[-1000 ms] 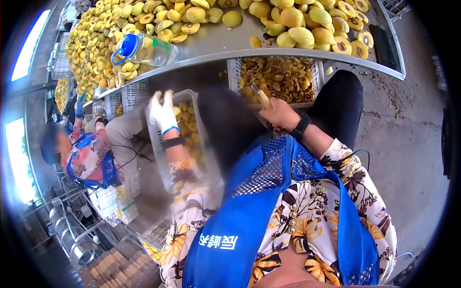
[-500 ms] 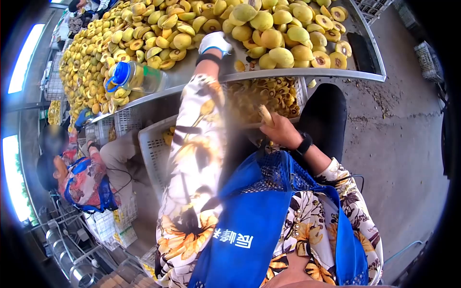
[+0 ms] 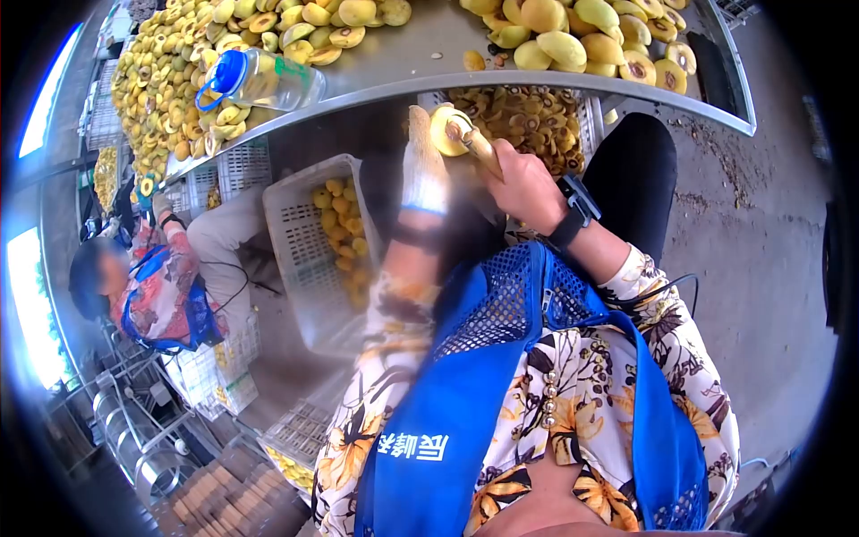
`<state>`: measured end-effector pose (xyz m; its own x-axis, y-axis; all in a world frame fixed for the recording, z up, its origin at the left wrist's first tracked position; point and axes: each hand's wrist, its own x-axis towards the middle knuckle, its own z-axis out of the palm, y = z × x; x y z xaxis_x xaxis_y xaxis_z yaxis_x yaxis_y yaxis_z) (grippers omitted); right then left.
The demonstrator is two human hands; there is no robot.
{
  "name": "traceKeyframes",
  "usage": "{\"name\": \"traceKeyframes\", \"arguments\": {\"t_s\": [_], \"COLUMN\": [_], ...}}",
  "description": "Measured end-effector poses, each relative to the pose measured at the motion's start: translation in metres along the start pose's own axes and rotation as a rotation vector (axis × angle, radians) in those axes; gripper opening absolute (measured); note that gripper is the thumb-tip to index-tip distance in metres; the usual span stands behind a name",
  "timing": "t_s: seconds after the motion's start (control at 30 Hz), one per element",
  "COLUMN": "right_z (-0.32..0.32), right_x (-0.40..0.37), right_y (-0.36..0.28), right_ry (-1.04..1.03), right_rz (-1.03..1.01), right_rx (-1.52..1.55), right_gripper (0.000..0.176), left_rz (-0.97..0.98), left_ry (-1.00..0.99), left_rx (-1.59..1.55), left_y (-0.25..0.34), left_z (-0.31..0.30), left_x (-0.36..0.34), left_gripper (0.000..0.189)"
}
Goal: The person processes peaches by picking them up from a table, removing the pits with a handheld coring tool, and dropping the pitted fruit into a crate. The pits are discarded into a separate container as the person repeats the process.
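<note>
My left hand (image 3: 424,166), in a white glove, holds a yellow fruit half (image 3: 449,131) just under the edge of the steel table (image 3: 420,67). Bare, with a black watch on the wrist, my right hand (image 3: 523,183) grips a wooden-handled tool (image 3: 480,146) whose tip is pressed into the fruit. Both hands meet above a white crate of fruit scraps (image 3: 528,125). Heaps of yellow fruit (image 3: 582,36) lie on the table above.
A clear bottle with a blue cap (image 3: 259,79) lies on the table at the left. A white crate with pitted fruit (image 3: 309,242) stands by my left knee. Another person in a blue vest (image 3: 161,286) sits at the left. Concrete floor lies at the right.
My left hand came down from the table with a fruit half and brought it to the tool in my right hand, which rose slightly.
</note>
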<state>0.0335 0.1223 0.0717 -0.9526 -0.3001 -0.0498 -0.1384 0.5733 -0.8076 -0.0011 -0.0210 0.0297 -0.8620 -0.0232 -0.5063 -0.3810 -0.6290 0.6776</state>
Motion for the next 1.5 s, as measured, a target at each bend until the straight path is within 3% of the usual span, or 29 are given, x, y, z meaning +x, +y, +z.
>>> {"name": "traceKeyframes", "arguments": {"t_s": [0.27, 0.47, 0.53, 0.6, 0.67, 0.73, 0.8, 0.9, 0.97, 1.07, 1.17, 1.27, 1.37, 1.47, 1.5], "right_z": [0.017, 0.014, 0.007, 0.002, 0.005, 0.003, -0.001, 0.013, 0.018, 0.015, 0.012, 0.016, 0.017, 0.009, 0.004], "right_x": [-0.015, -0.018, -0.017, -0.018, -0.016, -0.013, -0.013, -0.016, -0.016, -0.017, -0.017, -0.02, -0.018, -0.019, -0.019], "right_y": [0.035, 0.032, 0.025, 0.022, 0.027, 0.027, 0.019, 0.027, 0.029, 0.029, 0.031, 0.04, 0.045, 0.039, 0.035], "right_ry": [0.024, -0.082, -0.139, -0.182, -0.256, -0.33, -0.406, -0.478, -0.484, -0.52, -0.547, -0.581, -0.682, -0.726, -0.726], "right_rz": [0.052, 0.066, 0.032, -0.066, 0.002, 0.163, 0.422, 0.415, 0.477, 0.535, 0.571, 0.587, 0.6, 0.429, 0.341], "right_rx": [0.015, -0.001, 0.016, 0.046, 0.166, 0.357, 0.63, 0.818, 0.859, 0.885, 0.946, 1.136, 1.391, 1.598, 1.652], "right_gripper": [0.02, 0.018, 0.017, 0.017, 0.015, 0.013, 0.011, 0.007, 0.007, 0.008, 0.007, 0.006, 0.007, 0.011, 0.013], "left_rz": [0.251, 0.253, 0.435, 1.064, 0.316, -0.059, 0.099, 0.324, 0.14, -0.044, 0.096, 0.023, -0.232, -0.116, -0.068], "left_ry": [-0.084, -0.127, -0.462, -0.854, -0.605, -0.38, -0.24, -0.089, 0.023, -0.112, -0.03, -0.069, -0.122, -0.169, -0.094], "left_rx": [0.158, 0.279, 0.732, 1.305, 1.093, 0.676, 0.535, 0.33, 0.271, 0.133, 0.357, 0.328, 0.028, -0.147, -0.27], "left_y": [-0.02, -0.018, 0.001, 0.02, 0.027, 0.033, 0.014, -0.015, -0.01, -0.016, -0.022, -0.019, -0.013, -0.014, -0.004], "left_z": [0.013, 0.004, -0.003, -0.003, 0.005, 0.021, 0.022, 0.019, 0.027, 0.014, 0.022, 0.026, 0.035, 0.011, -0.014], "left_x": [0.0, 0.006, 0.012, 0.025, 0.013, -0.003, -0.01, -0.015, -0.02, -0.009, -0.003, -0.003, -0.009, -0.001, 0.013], "left_gripper": [0.05, 0.048, 0.046, 0.044, 0.029, 0.027, 0.027, 0.026, 0.026, 0.025, 0.027, 0.024, 0.023, 0.029, 0.034]}}
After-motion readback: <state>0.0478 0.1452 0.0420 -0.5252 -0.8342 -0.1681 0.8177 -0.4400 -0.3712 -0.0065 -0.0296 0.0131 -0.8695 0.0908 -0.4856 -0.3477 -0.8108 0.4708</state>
